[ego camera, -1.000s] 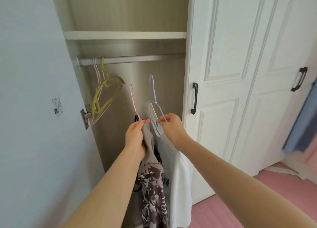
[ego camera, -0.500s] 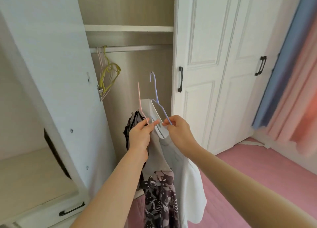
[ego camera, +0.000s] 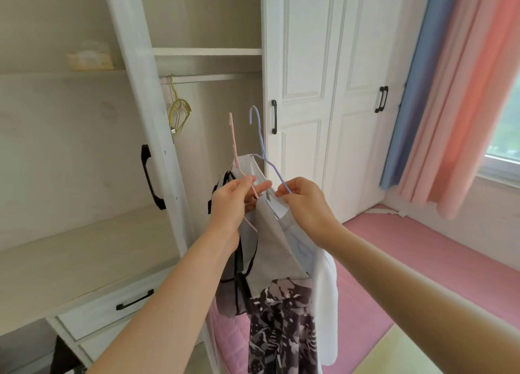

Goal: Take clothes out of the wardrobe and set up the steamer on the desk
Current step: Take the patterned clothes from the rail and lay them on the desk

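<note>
Pale desk top (ego camera: pixel 84 250) is seen at far left, with a drawer (ego camera: pixel 112 309) tucked below. Next the open wardrobe door (ego camera: pixel 146 120) is passed, and behind it, inside the wardrobe (ego camera: pixel 225 36), the rail (ego camera: pixel 213 77) is spotted, a yellow hanger (ego camera: pixel 180 112) hung on it. Out in front, clear of the rail, the clothes (ego camera: pixel 270 241) are held up. A pink hanger (ego camera: pixel 233 140) is clamped in the left hand (ego camera: pixel 230 202), fingers curled round its wire. A lilac hanger (ego camera: pixel 261 146) is pinched by the right hand (ego camera: pixel 304 202). Grey, patterned and white cloth is draped below both. Closed white doors (ego camera: pixel 304 64), then blue and pink curtains (ego camera: pixel 464 92), are caught at right.
</note>
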A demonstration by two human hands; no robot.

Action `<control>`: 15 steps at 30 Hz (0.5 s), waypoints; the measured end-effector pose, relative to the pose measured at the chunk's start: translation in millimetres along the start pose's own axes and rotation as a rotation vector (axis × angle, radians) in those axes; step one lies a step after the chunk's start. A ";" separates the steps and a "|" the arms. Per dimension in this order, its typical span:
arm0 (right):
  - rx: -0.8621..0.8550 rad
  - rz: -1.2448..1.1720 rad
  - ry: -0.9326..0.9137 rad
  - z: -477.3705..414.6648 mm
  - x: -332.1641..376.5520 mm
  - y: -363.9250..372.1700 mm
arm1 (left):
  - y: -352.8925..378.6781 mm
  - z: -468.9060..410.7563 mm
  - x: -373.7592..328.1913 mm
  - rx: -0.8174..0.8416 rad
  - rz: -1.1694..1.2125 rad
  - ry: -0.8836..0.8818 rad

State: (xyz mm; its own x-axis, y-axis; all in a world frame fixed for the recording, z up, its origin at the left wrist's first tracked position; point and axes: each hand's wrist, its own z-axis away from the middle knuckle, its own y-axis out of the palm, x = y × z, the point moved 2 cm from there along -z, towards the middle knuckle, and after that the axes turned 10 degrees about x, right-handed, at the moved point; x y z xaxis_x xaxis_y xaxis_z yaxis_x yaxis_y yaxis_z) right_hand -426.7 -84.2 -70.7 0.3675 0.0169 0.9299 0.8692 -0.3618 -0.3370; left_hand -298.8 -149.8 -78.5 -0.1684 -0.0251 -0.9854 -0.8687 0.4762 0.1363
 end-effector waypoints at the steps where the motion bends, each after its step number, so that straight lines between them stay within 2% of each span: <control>1: 0.005 0.004 0.000 10.8 2.1 -3.0 | 2.6 10.7 -3.0 0.038 0.037 -0.007; 6: 0.026 0.004 0.011 55.4 2.5 -22.4 | 9.5 56.9 -4.1 0.107 0.193 -0.077; 9: 0.052 0.038 0.017 75.9 2.0 -38.8 | 18.6 83.6 -2.0 0.129 0.372 -0.108; 15: 0.154 0.085 -0.023 116.3 1.9 -78.4 | 48.6 130.2 -0.3 0.114 0.651 -0.122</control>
State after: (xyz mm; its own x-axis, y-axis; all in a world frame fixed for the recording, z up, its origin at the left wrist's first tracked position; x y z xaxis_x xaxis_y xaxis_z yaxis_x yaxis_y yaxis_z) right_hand -455.7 52.6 -59.7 0.4482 0.0142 0.8938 0.8742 -0.2157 -0.4349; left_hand -280.3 -12.2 -84.9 -0.5813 0.3952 -0.7113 -0.5520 0.4507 0.7015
